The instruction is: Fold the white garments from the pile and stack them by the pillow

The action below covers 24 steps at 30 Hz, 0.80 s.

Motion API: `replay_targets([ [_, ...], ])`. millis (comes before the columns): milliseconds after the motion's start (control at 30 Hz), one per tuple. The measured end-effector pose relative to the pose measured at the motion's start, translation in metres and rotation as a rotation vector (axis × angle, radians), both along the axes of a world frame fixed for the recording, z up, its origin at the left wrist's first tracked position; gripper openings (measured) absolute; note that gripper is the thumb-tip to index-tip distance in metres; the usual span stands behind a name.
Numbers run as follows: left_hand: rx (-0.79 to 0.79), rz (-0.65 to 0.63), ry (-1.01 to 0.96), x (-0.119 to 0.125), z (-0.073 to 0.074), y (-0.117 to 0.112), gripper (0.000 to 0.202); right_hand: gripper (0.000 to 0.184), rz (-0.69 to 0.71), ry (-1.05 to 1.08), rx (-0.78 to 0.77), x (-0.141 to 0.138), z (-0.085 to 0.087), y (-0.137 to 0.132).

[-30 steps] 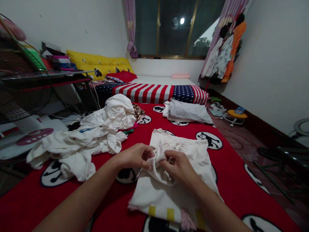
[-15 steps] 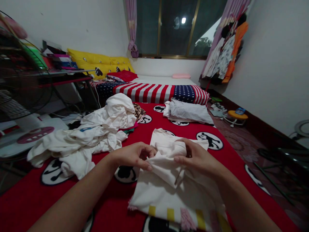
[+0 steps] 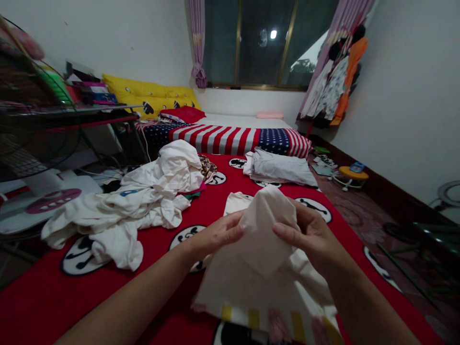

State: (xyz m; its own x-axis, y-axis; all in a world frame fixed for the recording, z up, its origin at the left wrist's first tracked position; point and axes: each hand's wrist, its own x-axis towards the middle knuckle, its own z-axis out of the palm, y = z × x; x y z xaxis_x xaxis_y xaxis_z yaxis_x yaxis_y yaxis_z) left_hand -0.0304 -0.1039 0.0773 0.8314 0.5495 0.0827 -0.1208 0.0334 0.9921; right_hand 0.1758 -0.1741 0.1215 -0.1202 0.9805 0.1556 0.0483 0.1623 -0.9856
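A white garment (image 3: 251, 282) with yellow stripes and pink tassels along its near edge lies on the red blanket (image 3: 168, 306). My left hand (image 3: 224, 232) pinches the lifted part of its cloth from the left. On the other side my right hand (image 3: 305, 230) grips the same raised cloth, thumb in front and fingers behind. Between the hands the fabric stands up in a peak, its lower part draping over the rest. The left fingertips are partly hidden by the cloth.
A heap of crumpled white clothes (image 3: 143, 196) lies to the left. Folded grey and white clothes (image 3: 282, 166) rest at the far right of the blanket. A fan base (image 3: 50, 196) stands at the left, and a yellow stool (image 3: 354, 172) is on the floor at right.
Both hands have raised the bunched cloth, which now stands taller and smoother between them. My left hand has shifted slightly right. The clothes heap and folded clothes stay put.
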Motion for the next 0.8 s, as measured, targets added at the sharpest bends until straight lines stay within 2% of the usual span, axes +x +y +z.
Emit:
replay_targets([
  [67, -0.006, -0.098, -0.012, 0.002, 0.005, -0.008, 0.079, 0.054, 0.023, 0.016, 0.035, -0.004, -0.003, 0.002],
  [133, -0.002, -0.143, 0.004, 0.003, 0.006, -0.014, 0.079, 0.059, 0.062, 0.002, 0.083, -0.007, -0.007, 0.006],
  [200, -0.056, -0.077, 0.029, 0.005, 0.002, -0.016, 0.073, 0.063, 0.082, 0.001, 0.114, -0.007, -0.011, 0.010],
  [300, -0.270, 0.124, 0.017, 0.008, -0.007, -0.014, 0.061, 0.071, 0.063, 0.031, 0.090, -0.002, -0.015, 0.017],
  [367, -0.396, 0.203, 0.003, 0.009, -0.013, -0.012, 0.060, 0.071, 0.071, 0.029, 0.053, 0.005, -0.018, 0.022],
  [567, -0.531, 0.227, -0.029, 0.010, -0.017, -0.009, 0.065, 0.054, 0.040, -0.283, 0.036, 0.033, -0.028, 0.033],
  [733, -0.555, 0.215, -0.031, 0.009, -0.019, -0.008, 0.058, 0.047, 0.333, -0.359, -0.098, 0.047, -0.034, 0.032],
  [800, -0.570, 0.237, -0.010, 0.008, -0.019, -0.008, 0.055, 0.049, 0.362, -0.360, -0.129, 0.051, -0.040, 0.034],
])
